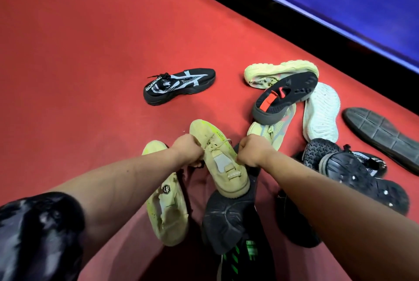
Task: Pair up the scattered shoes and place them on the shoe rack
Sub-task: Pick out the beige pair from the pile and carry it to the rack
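Note:
A pale yellow-green sneaker (223,165) is held above the red floor, toe pointing away. My left hand (187,150) grips its left side near the laces and my right hand (251,152) grips its right side. A matching yellow-green sneaker (166,208) lies on the floor just below my left forearm. A dark shoe turned sole up (226,219) lies under the held sneaker's heel. No shoe rack is in view.
A black sneaker with a grey star pattern (179,85) lies alone further out. To the right is a heap: a light green shoe (281,72), a black shoe with a red tab (285,97), a white sole (322,113), black soles (381,133). A dark wall base (249,13) runs diagonally.

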Motion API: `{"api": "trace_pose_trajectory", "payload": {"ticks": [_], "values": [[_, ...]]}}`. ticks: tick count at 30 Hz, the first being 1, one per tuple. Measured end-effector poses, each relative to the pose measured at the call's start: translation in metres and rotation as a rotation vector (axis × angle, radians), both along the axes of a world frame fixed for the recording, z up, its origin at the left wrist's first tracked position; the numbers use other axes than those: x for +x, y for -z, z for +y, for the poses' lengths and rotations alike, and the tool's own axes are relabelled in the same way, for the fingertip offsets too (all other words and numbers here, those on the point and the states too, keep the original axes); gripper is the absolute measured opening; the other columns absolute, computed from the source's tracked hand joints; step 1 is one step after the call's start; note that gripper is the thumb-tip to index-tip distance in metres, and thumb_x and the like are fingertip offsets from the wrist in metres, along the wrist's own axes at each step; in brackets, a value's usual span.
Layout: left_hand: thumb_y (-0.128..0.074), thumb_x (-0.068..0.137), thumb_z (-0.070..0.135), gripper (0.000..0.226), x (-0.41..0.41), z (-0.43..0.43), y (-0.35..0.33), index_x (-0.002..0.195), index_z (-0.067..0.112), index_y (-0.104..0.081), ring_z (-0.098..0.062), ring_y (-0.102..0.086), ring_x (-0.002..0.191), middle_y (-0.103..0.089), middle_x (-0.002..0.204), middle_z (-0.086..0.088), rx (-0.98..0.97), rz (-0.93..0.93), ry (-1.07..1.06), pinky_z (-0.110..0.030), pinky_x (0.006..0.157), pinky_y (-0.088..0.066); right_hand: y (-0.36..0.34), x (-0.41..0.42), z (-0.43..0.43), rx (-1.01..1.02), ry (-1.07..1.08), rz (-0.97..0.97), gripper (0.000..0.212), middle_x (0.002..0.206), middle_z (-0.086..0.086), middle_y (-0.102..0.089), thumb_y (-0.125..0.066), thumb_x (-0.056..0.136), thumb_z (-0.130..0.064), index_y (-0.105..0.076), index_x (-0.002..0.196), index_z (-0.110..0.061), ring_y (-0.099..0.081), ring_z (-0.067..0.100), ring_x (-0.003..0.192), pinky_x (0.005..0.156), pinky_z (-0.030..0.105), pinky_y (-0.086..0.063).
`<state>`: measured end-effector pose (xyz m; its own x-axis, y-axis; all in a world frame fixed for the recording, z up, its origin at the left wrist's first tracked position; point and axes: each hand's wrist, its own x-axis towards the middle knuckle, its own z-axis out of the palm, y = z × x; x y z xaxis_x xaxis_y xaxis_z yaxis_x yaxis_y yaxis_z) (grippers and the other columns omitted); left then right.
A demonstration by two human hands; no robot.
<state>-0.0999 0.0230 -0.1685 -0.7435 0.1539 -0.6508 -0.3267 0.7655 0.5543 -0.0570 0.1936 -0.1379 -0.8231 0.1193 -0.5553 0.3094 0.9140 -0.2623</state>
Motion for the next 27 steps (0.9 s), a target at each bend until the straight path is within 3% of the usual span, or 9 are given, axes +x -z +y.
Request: {"api": "trace_pose_trajectory", "payload": {"ticks": [3,6,8,11,14,15,18,23,27], "values": [[-0.072,0.075,0.019,0.018,0.006,0.010,0.004,0.069,0.005,-0.063,-0.029,-0.063,0.052,-0.063,0.064,-0.012,0.032,-0.059,-0.031,-0.033,0.050,-0.056,0.005,0.003,-0.004,-0.045,0.031,0.044,0.034,0.082,0.006,-0.056,-0.070,0.076,-0.027,-0.042,0.058,-0.020,-0.055,0.024,0.081,0.066,0.026,-0.038],[-0.069,0.076,0.012,0.026,0.003,0.012,0.008,0.056,0.010,-0.053,-0.034,-0.071,0.074,-0.067,0.072,-0.017,-0.106,0.061,0.111,-0.040,0.066,-0.060,0.007,0.006,-0.009,-0.055,0.041,0.092,0.035,0.081,0.006,-0.054,-0.067,0.079,-0.022,-0.039,0.057,-0.019,-0.049,0.021,0.079,0.067,0.026,-0.036],[-0.062,0.078,0.006,0.020,0.000,0.008,0.014,0.059,0.007,-0.056,-0.035,-0.071,0.080,-0.068,0.075,-0.019,-0.123,0.120,0.128,-0.043,0.070,-0.059,0.006,0.004,-0.007,-0.083,0.063,0.082,0.031,0.082,0.007,-0.052,-0.062,0.083,-0.021,-0.044,0.058,-0.015,-0.047,0.021,0.080,0.067,0.027,-0.037],[-0.058,0.080,0.000,0.011,-0.005,-0.001,0.016,0.070,0.003,-0.062,-0.033,-0.069,0.061,-0.062,0.067,-0.017,0.013,0.074,0.021,-0.045,0.061,-0.060,0.001,-0.002,-0.001,-0.167,0.123,0.021,0.035,0.081,0.007,-0.050,-0.057,0.091,-0.026,-0.045,0.059,-0.015,-0.045,0.020,0.078,0.067,0.023,-0.036],[-0.056,0.087,0.000,0.012,-0.011,-0.011,0.008,0.075,0.002,-0.059,-0.014,-0.049,0.029,-0.054,0.055,-0.013,0.191,-0.032,-0.076,-0.022,0.032,-0.043,0.001,-0.005,0.003,-0.467,0.392,-0.056,0.031,0.052,0.003,-0.055,-0.058,0.090,-0.013,-0.049,0.060,-0.013,-0.050,0.013,0.047,0.046,0.020,-0.039],[-0.056,0.088,0.002,0.016,-0.013,-0.015,0.006,0.072,0.002,-0.058,-0.012,-0.043,0.026,-0.052,0.049,-0.010,0.228,-0.052,-0.073,-0.018,0.031,-0.036,0.001,-0.007,0.003,-0.548,0.448,-0.074,0.032,0.041,0.001,-0.052,-0.058,0.090,-0.009,-0.050,0.059,-0.008,-0.046,0.011,0.038,0.042,0.020,-0.037],[-0.058,0.088,0.007,0.026,-0.019,-0.020,0.008,0.062,0.007,-0.059,-0.015,-0.039,0.031,-0.049,0.042,-0.006,0.305,-0.080,-0.065,-0.021,0.040,-0.031,-0.002,-0.011,0.005,-0.652,0.524,-0.051,0.031,0.032,0.003,-0.047,-0.061,0.084,-0.004,-0.051,0.055,-0.001,-0.039,0.014,0.031,0.043,0.024,-0.029],[-0.056,0.088,0.008,0.030,-0.018,-0.018,0.009,0.058,0.008,-0.057,-0.015,-0.039,0.032,-0.050,0.041,-0.004,0.350,-0.105,-0.049,-0.021,0.037,-0.034,-0.008,-0.013,0.007,-0.654,0.497,-0.018,0.026,0.030,0.004,-0.046,-0.061,0.080,0.000,-0.053,0.055,0.000,-0.038,0.013,0.026,0.041,0.022,-0.029],[-0.053,0.090,0.006,0.034,-0.016,-0.012,0.006,0.057,0.009,-0.052,-0.012,-0.039,0.033,-0.051,0.042,-0.001,0.390,-0.097,-0.031,-0.020,0.039,-0.028,-0.008,-0.012,0.012,-0.599,0.461,0.022,0.019,0.039,0.008,-0.049,-0.060,0.076,0.001,-0.056,0.058,0.000,-0.041,0.020,0.039,0.044,0.023,-0.032]]}}
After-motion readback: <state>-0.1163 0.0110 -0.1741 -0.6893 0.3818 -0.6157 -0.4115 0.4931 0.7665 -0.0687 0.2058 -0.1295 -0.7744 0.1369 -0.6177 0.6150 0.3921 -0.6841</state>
